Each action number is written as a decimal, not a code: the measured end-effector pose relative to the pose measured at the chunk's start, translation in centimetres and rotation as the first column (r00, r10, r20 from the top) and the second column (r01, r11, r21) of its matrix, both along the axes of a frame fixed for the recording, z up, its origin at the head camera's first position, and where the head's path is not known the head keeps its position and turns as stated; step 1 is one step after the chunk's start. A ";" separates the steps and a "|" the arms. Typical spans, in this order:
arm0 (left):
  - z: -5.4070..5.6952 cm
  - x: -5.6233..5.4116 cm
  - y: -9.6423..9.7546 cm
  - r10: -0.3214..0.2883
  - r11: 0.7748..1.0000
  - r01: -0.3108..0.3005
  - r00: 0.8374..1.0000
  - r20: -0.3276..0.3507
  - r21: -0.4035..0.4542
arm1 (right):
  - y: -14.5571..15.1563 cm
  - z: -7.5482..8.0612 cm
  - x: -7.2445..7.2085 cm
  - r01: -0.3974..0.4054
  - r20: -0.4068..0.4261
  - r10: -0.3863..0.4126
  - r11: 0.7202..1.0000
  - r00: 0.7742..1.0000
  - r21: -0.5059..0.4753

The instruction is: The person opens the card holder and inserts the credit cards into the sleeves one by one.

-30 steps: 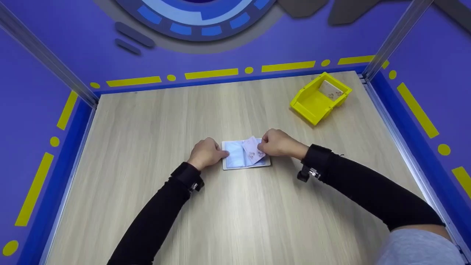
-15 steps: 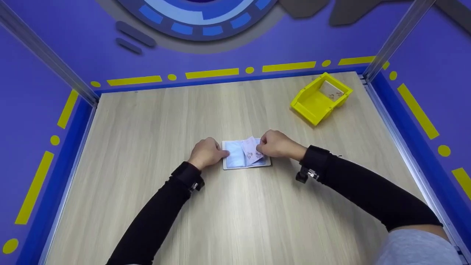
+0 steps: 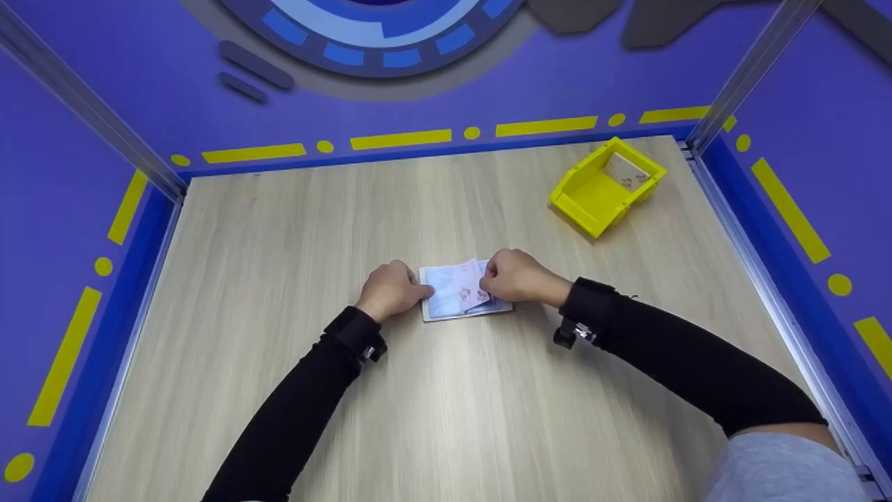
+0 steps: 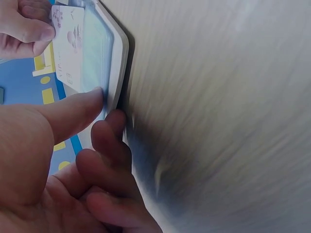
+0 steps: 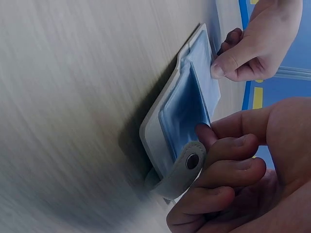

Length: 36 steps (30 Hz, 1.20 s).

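A card holder point(image 3: 440, 305) with a pale cover and clear bluish sleeves lies open on the table. My left hand point(image 3: 390, 287) pinches its left edge, thumb on the sleeve and fingers curled below the cover, as the left wrist view shows. Between thumb and finger of my right hand point(image 3: 517, 274) is a white card point(image 4: 69, 43) with pink blossom print and lettering. It slants over the middle of the holder, overlapping the sleeves. In the right wrist view a strap point(image 5: 176, 175) with a metal snap point(image 5: 192, 161) sticks out at the holder's right end, beside my right fingers.
A yellow bin point(image 3: 577, 215) stands at the back right, with a similar printed card point(image 3: 626, 172) inside. Blue panels with yellow marks enclose the wood-grain table point(image 3: 313, 230) at the back and both sides.
My right hand has shifted slightly left, carrying the card further over the middle of the holder. The card stands straighter than before. My left hand has stayed in place.
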<state>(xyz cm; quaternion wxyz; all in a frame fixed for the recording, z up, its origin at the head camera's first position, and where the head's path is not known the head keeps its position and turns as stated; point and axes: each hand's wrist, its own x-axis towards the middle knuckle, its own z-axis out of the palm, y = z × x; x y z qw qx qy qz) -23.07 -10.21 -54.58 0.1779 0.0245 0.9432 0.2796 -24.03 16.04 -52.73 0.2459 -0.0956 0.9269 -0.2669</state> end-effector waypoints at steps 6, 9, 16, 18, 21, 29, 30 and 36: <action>0.1 0.0 0.0 -0.007 1.000 0.007 1.000 -0.013 -0.010 | -0.6 -0.1 0.2 -0.017 -0.017 0.017 1.000 1.000 0.012; 0.1 0.0 0.1 -0.005 1.000 0.005 1.000 -0.013 -0.010 | -0.9 -0.2 0.3 -0.039 -0.031 0.040 0.999 0.999 0.029; 0.1 0.0 0.2 -0.001 1.000 0.001 1.000 -0.002 -0.015 | -1.7 -0.4 0.4 -0.060 -0.038 0.061 0.998 0.997 0.032; 0.1 0.0 0.2 0.000 1.000 0.000 1.000 0.001 -0.019 | -1.8 -0.4 0.4 -0.055 -0.036 0.057 0.998 0.998 0.037; 0.1 0.0 0.2 0.003 1.000 -0.003 1.000 0.005 -0.020 | -1.8 -0.4 0.3 -0.051 -0.039 0.053 0.997 0.998 0.057; 0.1 -0.1 0.3 0.000 1.000 0.001 1.000 0.020 -0.017 | -1.7 -0.3 0.4 -0.016 -0.033 0.019 0.997 0.999 0.076; 0.1 -0.1 0.3 -0.001 1.000 0.001 1.000 0.021 -0.019 | -1.8 -0.3 0.5 -0.014 -0.032 0.016 0.997 0.999 0.075; 0.1 -0.1 0.2 0.001 1.000 0.000 1.000 0.023 -0.021 | -2.1 -0.5 0.5 -0.011 -0.022 0.012 0.997 1.000 0.071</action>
